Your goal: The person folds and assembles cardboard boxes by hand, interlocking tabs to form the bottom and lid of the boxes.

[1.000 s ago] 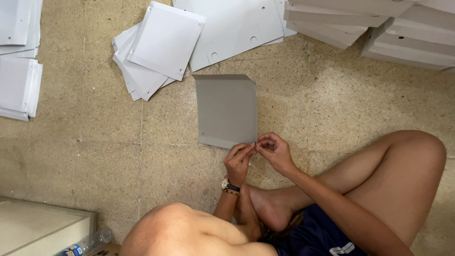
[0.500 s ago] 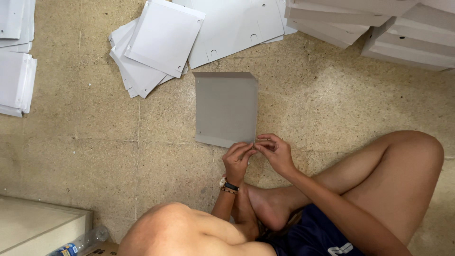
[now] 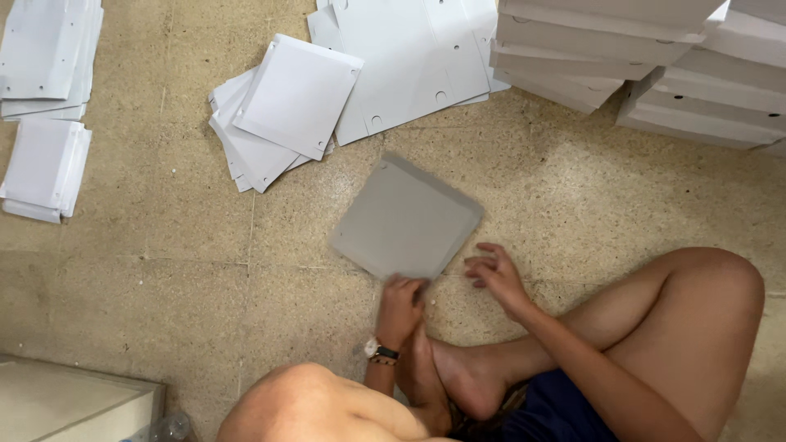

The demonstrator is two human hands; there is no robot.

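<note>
Turned now, the grey sheet (image 3: 407,217): square to the body half a second ago, skewed to a diamond on the floor (image 3: 164,245) at present, one corner toward the stacks of white boxes (image 3: 655,74). Left hand (image 3: 401,307) curled at the near edge, fingers (image 3: 407,286) bent over the sheet's lower corner; whether pinching it or merely pressing down, cannot tell. Right hand (image 3: 495,274) lifted clear just beside the right corner, fingers (image 3: 483,262) loosely spread, holding nothing. Wristwatch (image 3: 379,350) on the left wrist, bare foot (image 3: 467,381) tucked close below both hands.

Best handled, by the look of it, with the left hand as pivot: light pressure at the near corner, right hand guiding the far edge rather than dragging it. Rough floor likely to scuff or catch a corner, so a slight lift before any further turn seems wise. Worth keeping the sheet clear of the fanned pile of white panels (image 3: 282,110) and the large white sheet (image 3: 409,57) above it, both near enough to snag.
</note>
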